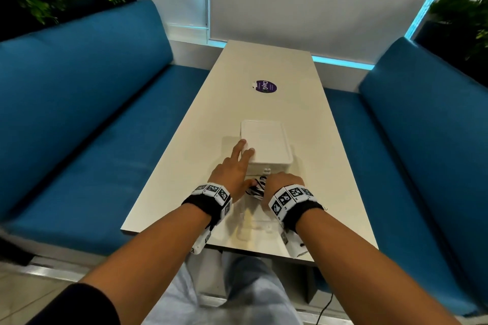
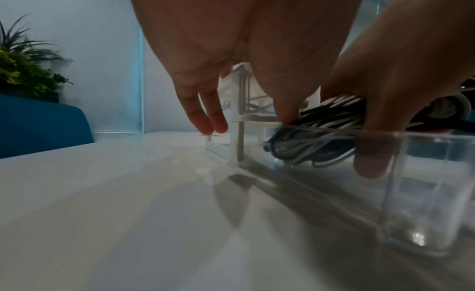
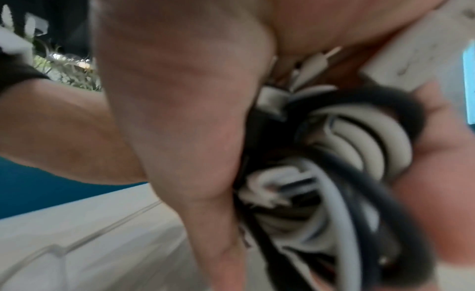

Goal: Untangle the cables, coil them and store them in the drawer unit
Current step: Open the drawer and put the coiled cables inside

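Bunching black-and-white coiled cables (image 1: 256, 188), right hand (image 1: 281, 184) clenched; left hand (image 1: 232, 170) loose, fingers straight.

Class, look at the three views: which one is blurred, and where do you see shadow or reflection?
Right wrist view: motion-blurred, the cables smeared. Left wrist view: sharper, hand shadows on the table, a glint on the clear drawer. Head view: sharp at centre, edges stretched.
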{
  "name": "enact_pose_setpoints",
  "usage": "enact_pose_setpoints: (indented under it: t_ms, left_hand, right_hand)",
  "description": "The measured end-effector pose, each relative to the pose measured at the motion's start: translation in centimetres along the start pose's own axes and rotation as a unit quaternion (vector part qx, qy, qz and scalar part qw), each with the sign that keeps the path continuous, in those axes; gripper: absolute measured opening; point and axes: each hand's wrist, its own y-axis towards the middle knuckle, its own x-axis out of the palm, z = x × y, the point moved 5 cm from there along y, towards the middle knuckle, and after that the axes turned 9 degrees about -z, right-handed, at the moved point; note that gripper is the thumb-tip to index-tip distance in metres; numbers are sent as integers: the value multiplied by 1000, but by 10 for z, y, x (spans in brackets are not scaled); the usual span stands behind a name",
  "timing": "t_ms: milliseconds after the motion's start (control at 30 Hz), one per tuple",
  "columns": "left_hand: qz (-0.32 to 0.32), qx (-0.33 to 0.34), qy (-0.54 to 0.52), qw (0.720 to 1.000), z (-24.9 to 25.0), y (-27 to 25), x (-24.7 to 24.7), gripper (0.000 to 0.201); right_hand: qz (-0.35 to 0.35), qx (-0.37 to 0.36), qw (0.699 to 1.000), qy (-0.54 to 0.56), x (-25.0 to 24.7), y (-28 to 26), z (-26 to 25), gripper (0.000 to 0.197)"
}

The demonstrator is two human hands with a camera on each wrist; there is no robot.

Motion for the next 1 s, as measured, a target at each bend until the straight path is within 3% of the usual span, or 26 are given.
enact_pose_setpoints:
  t_ms: [100, 200, 300, 433, 567, 700, 767, 867, 1000]
  left_hand:
    - [10, -3, 36, 999, -2, 3, 0, 78]
    - [4, 4, 50, 999, -1, 7, 0, 76]
    - [3, 19, 33, 999, 4, 9, 1, 70]
    - [3, 16, -1, 1000, 1, 10, 3, 69]
    - [-23, 16, -26, 999, 1, 9, 2, 77]
    - [-43, 6, 13, 999, -1, 7, -3, 78]
    - [-48, -1, 46, 998, -1, 7, -4, 79]
    - [-39, -10, 64, 997, 2, 7, -4, 81]
    - [-36, -5, 53, 998, 4, 6, -1, 83]
  right_hand:
    - [-61, -19, 992, 108, 4, 4, 2, 37]
    - [-107, -31, 978, 175, 5, 3, 1, 29]
    - [-83, -28, 980, 177, 6, 1, -6, 14]
    - [-15, -4, 982, 187, 11, 5, -18, 25]
    - [-20, 68, 980, 184, 21, 10, -16, 54]
    - [-97, 13, 968, 232, 53, 52, -11, 96]
    - [-109, -4, 957, 268, 40, 40, -6, 87]
    - [-126, -61, 961, 240, -1, -7, -7, 43]
    - [-79, -49, 986, 141, 0, -12, 4, 29]
